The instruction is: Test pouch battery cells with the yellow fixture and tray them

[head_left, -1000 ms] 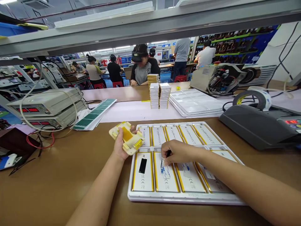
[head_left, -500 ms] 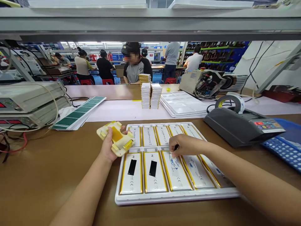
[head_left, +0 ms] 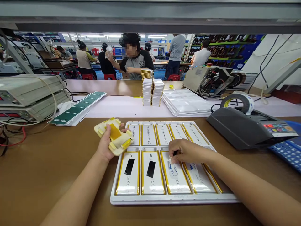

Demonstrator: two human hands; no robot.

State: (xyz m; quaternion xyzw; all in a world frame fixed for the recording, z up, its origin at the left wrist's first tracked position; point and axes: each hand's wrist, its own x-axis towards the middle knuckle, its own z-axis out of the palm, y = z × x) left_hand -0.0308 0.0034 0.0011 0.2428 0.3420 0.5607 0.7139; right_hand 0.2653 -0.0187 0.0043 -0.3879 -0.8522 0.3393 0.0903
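Note:
My left hand grips a cream-coloured fixture with yellow tape at its centre, beside the white tray's back left corner. The white tray holds two rows of flat white battery packs with yellow edges. Black strips lie on the two left packs of the front row. Over the third front pack, my right hand pinches the upper end of a white tape piece with blue print. Something dark shows inside the curled fingers. Another printed piece lies on the fourth pack.
A tape dispenser stands at the right, beside a blue basket. Behind the tray are stacked packs and white trays. Green-marked sheets and instruments sit left. A person is across the bench.
The view has shifted slightly. My right hand is a little lower, and the printed tape piece under it has changed angle. The person across has raised a hand with something white.

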